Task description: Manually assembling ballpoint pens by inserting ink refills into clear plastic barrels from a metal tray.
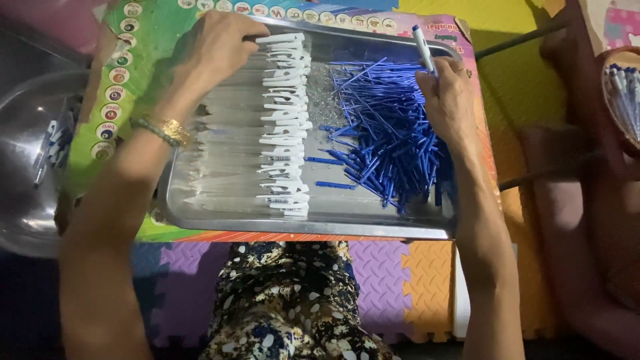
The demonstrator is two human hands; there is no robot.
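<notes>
A home used for piecework: coloured foam floor mats [400,280], a children's low tabletop [120,80], pen-parts tray [373,223].

- A large printed chart board [127,73] lies flat under the metal tray [373,227], sticking out on the left and far sides. It is green at the left, with a pink and orange edge along the right.
- A row of small round picture labels [113,93] runs down its left edge, white-ringed with coloured centres.
- More such round labels [293,13] line its far edge.
</notes>
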